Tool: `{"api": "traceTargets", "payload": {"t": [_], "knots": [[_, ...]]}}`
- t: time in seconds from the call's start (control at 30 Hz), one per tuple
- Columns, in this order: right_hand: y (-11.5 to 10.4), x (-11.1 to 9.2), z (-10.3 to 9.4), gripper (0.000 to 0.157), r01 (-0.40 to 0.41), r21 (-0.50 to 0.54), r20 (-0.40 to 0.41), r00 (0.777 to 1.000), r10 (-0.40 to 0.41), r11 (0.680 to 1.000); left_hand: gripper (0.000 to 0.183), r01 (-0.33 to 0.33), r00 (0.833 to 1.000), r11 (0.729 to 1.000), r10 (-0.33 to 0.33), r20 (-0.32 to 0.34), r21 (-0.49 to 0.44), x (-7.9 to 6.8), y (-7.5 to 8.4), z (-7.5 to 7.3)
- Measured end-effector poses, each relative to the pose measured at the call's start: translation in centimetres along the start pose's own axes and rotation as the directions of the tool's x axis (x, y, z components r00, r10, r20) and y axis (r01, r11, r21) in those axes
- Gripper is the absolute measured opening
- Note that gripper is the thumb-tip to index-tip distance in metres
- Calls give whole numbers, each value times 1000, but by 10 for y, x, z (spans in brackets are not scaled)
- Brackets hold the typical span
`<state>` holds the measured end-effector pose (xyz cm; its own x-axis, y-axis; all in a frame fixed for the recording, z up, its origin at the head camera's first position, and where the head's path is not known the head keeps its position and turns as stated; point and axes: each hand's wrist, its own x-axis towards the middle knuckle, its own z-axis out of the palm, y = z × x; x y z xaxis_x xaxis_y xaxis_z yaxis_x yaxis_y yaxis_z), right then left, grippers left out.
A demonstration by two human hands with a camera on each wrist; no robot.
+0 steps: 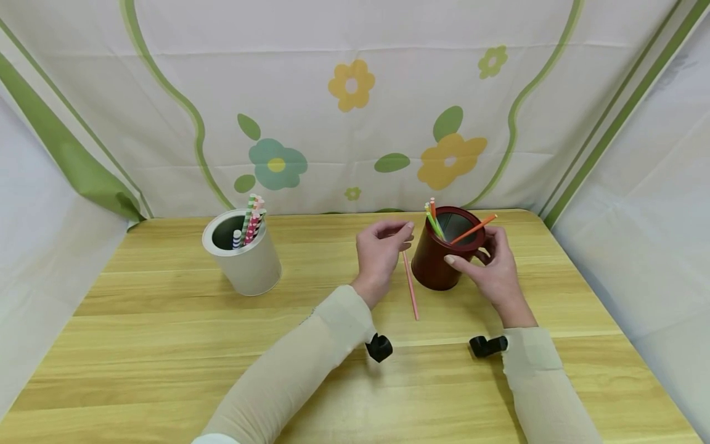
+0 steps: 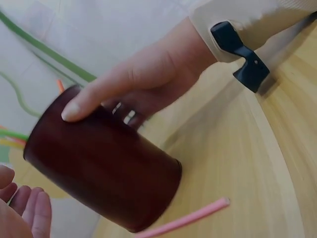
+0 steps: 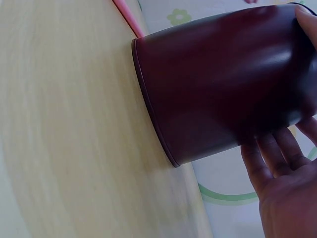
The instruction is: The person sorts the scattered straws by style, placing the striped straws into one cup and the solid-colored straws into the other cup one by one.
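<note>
A dark red cylindrical holder (image 1: 438, 268) stands on the table at the right, with green, yellow and orange straws (image 1: 434, 219) leaning in it. My right hand (image 1: 496, 271) grips its right side near the rim; the thumb lies on the front wall in the left wrist view. Left of the holder, my left hand (image 1: 379, 256) hovers with loosely bent fingers, and I see nothing held in it. Below those fingers a pink straw (image 1: 410, 287) lies on the table, its upper end partly hidden by the hand. The same pink straw (image 2: 198, 215) shows beside the holder's base.
A white cylindrical holder (image 1: 252, 268) with several patterned straws (image 1: 252, 222) stands at the left on the wooden table (image 1: 166, 345). A flowered curtain (image 1: 310, 123) hangs along the back edge, with white fabric at both sides.
</note>
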<state>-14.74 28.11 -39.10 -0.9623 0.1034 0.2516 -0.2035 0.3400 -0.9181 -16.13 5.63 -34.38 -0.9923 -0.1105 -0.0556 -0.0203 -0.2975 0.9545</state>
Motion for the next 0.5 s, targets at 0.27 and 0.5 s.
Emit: {"api": "traceTargets", "payload": {"t": [0.27, 0.5], "knots": [[0, -1, 3, 64, -11, 24, 17, 1000, 10, 1000, 15, 198, 980, 978, -196, -38, 62, 8, -20, -12], [-1, 0, 2, 63, -2, 15, 14, 1000, 2, 1000, 21, 281, 959, 924, -281, -37, 258, 15, -34, -18]]}}
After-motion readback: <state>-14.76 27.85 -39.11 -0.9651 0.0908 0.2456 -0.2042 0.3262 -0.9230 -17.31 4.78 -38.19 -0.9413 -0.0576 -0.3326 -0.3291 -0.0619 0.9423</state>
